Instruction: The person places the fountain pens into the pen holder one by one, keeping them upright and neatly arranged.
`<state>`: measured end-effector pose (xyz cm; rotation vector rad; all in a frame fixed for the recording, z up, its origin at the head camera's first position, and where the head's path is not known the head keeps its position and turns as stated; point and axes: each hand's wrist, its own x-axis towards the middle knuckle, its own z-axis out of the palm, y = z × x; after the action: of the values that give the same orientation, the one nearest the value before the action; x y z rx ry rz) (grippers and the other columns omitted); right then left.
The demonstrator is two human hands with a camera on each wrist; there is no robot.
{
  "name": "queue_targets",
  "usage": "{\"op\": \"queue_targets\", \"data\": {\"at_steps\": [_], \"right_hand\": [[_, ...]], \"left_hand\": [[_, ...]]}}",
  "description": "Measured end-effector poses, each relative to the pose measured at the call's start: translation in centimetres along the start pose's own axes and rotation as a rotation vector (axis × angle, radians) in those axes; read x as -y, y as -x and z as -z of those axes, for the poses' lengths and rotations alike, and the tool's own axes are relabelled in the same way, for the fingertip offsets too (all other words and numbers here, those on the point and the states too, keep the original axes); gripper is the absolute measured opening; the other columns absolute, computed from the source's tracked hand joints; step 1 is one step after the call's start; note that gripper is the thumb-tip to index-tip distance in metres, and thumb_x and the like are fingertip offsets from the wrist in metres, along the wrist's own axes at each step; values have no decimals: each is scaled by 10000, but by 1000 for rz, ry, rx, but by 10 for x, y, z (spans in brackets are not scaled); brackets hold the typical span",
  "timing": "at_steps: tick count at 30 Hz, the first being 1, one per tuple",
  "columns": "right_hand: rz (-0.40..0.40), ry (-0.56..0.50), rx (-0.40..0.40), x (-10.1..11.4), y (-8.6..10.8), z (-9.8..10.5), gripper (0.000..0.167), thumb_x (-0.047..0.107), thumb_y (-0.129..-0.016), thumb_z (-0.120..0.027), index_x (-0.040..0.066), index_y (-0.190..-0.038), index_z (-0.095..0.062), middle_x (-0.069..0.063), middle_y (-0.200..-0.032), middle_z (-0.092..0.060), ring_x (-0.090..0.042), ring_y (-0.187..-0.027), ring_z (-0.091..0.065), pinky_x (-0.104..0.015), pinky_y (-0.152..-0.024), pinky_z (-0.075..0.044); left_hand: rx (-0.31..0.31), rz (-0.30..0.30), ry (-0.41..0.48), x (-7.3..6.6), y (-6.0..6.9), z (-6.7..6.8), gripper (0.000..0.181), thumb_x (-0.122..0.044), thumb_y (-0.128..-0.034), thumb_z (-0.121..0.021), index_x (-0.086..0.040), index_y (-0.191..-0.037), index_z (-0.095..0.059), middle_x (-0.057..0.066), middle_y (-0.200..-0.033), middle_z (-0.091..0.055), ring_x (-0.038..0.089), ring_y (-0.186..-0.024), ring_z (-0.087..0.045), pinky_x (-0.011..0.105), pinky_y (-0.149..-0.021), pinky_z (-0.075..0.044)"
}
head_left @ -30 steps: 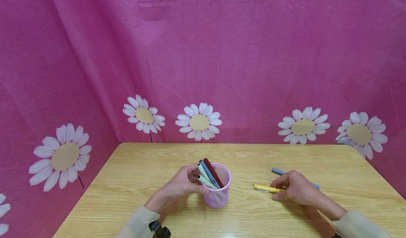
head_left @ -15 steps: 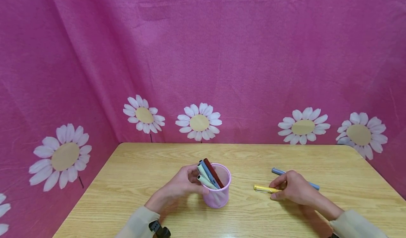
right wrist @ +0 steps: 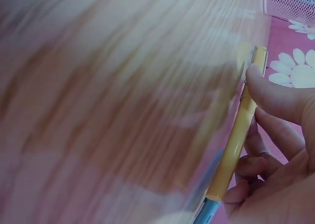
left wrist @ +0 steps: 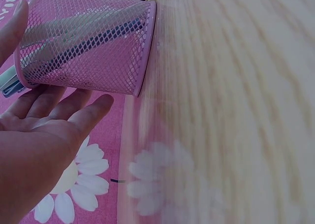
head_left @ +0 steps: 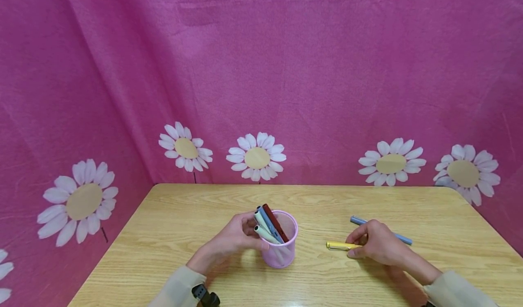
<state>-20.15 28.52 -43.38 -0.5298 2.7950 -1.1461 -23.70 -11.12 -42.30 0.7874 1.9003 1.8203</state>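
My left hand holds a pink mesh pen cup, thumb on its near side and fingers along its left. The cup stands upright; in it lean a dark red pen, a blue pen and two pale green pens. To the right, my right hand pinches a capped yellow pen between thumb and fingers, close to the tabletop. The right wrist view gives the whole yellow pen, with its metal clip near the thumb. Behind that hand lies a blue pen, its middle hidden.
The wooden table ends at the back against a pink cloth printed with daisies. Another stretch of this cloth hangs along the left. A dark band circles the left wrist.
The right hand has shifted very slightly left with the yellow pen. My left hand and the pen cup stay where they were.
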Motion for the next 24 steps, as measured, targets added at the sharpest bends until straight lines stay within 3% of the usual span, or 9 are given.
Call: {"op": "queue_targets", "data": {"at_steps": [7,18,24], "right_hand": [[-9,46,-22,7,1,2,185,137,-761,-951,135,-895,-823,83,-836,-744,-80,-766,-622,-247,-658,-497],[-83,48,-47,25,5,6,167,184,-779,-948,190,-899,-833,78,-901,-745,-160,-749,-439,-258,-641,-397],[-88,39,-44,31,8,8,154,182,-794,-938,194,-907,-834,77,-905,-743,-164,-740,-417,-266,-622,-370]], "left_hand": [[4,-6,-8,0,-1,0,600,-32,-871,-854,15,-1415,-605,152,-1231,-709,247,-1041,-682,335,-905,-580],[3,-6,-13,0,0,1,629,-36,-870,-853,-4,-1442,-596,158,-1242,-705,245,-1051,-669,338,-913,-571],[9,-19,0,0,0,1,624,-14,-861,-844,23,-1430,-592,167,-1227,-709,245,-1008,-679,327,-877,-581]]}}
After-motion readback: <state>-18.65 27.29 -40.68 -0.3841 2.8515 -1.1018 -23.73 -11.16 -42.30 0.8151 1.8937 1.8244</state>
